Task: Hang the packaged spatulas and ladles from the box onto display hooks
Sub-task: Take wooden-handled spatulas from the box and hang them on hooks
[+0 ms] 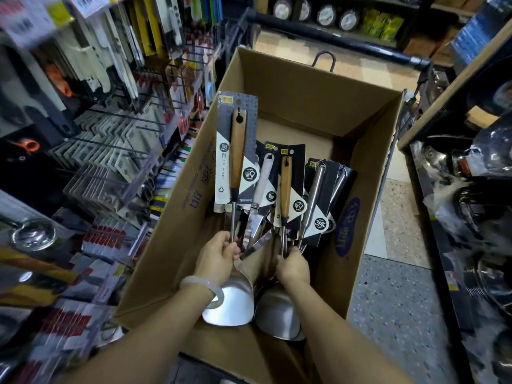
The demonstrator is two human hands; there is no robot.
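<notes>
A person stands over an open cardboard box (368,167) in a shop aisle, both hands down inside it. The left hand (219,256) has its fingers (235,249) clenched round the steel shaft of a wooden-handled spatula (237,151), raised on its printed card above the rest. The right hand (293,266) grasps the shafts of a fanned bunch of carded utensils (293,189) lying in the box. This looks like the picking-out step: next, the lifted card's top hole must be carried left and threaded onto a free display hook (122,146). The wire rack there is already crowded with hanging packets (94,187), and the box's tall left wall stands between.
</notes>
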